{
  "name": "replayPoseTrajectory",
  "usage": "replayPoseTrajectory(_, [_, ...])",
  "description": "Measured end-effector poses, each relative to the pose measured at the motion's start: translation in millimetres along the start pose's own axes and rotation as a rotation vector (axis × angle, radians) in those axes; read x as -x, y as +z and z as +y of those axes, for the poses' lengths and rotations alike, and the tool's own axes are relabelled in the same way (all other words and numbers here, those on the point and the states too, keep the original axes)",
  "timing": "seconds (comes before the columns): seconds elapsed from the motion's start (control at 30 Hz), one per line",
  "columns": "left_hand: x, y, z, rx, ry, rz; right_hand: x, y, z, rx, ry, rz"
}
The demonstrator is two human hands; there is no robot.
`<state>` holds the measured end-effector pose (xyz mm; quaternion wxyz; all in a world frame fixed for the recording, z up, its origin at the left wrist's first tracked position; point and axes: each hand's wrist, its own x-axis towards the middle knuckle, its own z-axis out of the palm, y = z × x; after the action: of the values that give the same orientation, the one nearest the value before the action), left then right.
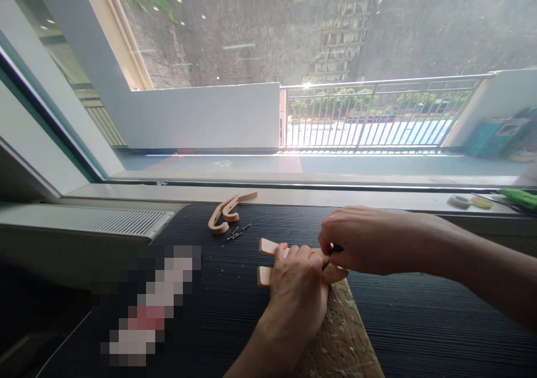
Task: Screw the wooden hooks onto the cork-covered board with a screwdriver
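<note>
My left hand (pixel 296 280) is closed over light wooden pieces, pressing them down on a scuffed wooden board (pixel 350 327). Two rounded wooden ends (pixel 264 276) stick out to the left of my fingers, and a wooden tip (pixel 338 275) shows on the right. In my right hand (pixel 352 241), the fingers pinch a small dark tool (pixel 335 249) with a thin shaft; its exact kind is unclear. The shaft slants down to the wood beside my left hand, where its tip is hidden. Farther back lie curved wooden hooks (pixel 218 221) with several screws (pixel 235 235) near them.
The board rests on a black wood-grain table (pixel 419 322). A blurred-out strip (pixel 157 305) lies at its left. Behind are a window sill (pixel 285 197) with tape rolls (pixel 460 201) and a green cloth (pixel 518 198), and a white radiator (pixel 84 220) on the left.
</note>
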<state>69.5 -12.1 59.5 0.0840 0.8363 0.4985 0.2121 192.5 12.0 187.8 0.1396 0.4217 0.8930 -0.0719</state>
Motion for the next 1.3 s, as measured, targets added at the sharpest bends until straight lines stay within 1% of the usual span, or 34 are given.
replayPoseTrajectory(0.1, [0.7,-0.7,0.4,-0.009,0.002,0.009,0.2,3.1,5.4,-0.046,0.057,-0.009])
replayPoseTrajectory(0.17, [1.4,-1.4,0.6,0.001,-0.003,0.009,2.5,2.6,6.0,-0.048,0.078,0.012])
replayPoseTrajectory(0.3, [2.2,-1.5,1.0,0.045,-0.015,0.026,9.5,-2.0,1.7,-0.071,0.03,0.038])
replayPoseTrajectory(0.4, [1.9,-1.1,1.5,0.043,-0.016,0.035,11.9,-3.4,-2.4,-0.073,0.023,0.049])
replayPoseTrajectory(0.6, [1.0,-2.7,1.4,0.035,-0.016,0.017,7.7,1.0,-2.9,-0.055,0.035,0.083])
replayPoseTrajectory(0.77, [1.9,-5.1,2.3,0.02,-0.023,-0.021,7.9,3.7,5.3,-0.036,0.098,0.117])
replayPoseTrajectory(0.83, [2.6,-5.5,2.9,0.031,-0.028,-0.022,10.9,3.7,8.2,-0.078,0.083,0.124])
replayPoseTrajectory(0.97, [2.5,-4.2,2.4,0.056,-0.026,-0.011,15.8,5.7,10.1,-0.225,-0.022,0.206])
replayPoseTrajectory(1.07, [1.2,-1.7,1.1,0.061,-0.027,-0.006,15.5,11.3,9.0,-0.242,-0.064,0.239])
replayPoseTrajectory(1.13, [1.4,-2.1,1.2,0.068,-0.021,-0.012,14.4,16.5,9.0,-0.233,-0.049,0.273])
replayPoseTrajectory(1.2, [3.7,-7.4,2.6,0.081,-0.008,-0.03,13.3,21.3,10.3,-0.211,-0.011,0.314])
replayPoseTrajectory(1.3, [10.2,-27.4,2.8,0.115,0.037,-0.022,13.4,26.2,13.3,-0.166,0.029,0.335])
